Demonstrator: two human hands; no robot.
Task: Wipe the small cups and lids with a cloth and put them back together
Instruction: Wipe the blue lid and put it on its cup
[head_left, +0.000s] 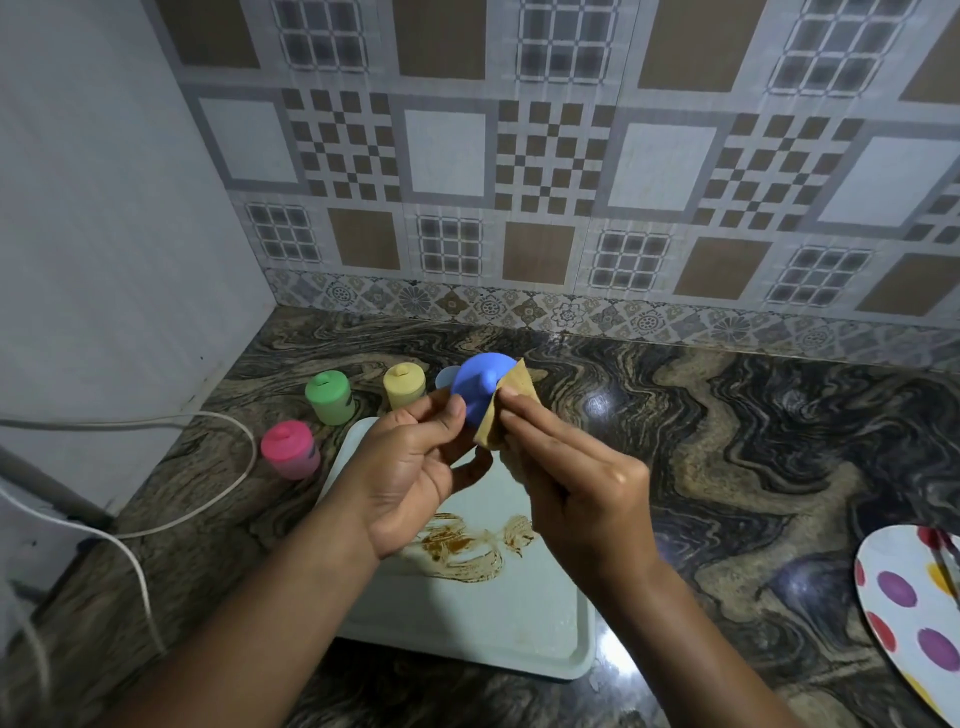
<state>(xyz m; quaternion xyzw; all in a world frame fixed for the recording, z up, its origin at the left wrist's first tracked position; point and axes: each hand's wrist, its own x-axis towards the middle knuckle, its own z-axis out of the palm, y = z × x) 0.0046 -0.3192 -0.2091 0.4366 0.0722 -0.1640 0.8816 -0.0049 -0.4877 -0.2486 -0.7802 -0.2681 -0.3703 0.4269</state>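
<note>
Lid (475, 387) (blue, knobbed) sits mid-frame above the tray (545, 639), pinched in the left hand (415, 467) to steady it while the right hand (566, 478) presses the cloth (511, 405) against its side.

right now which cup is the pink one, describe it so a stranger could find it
Start at the white tray on the marbled counter. Three lidded cups stand off its far left corner. The pink cup is the nearest and leftmost, beside the white cable, with green and yellow behind.
</note>
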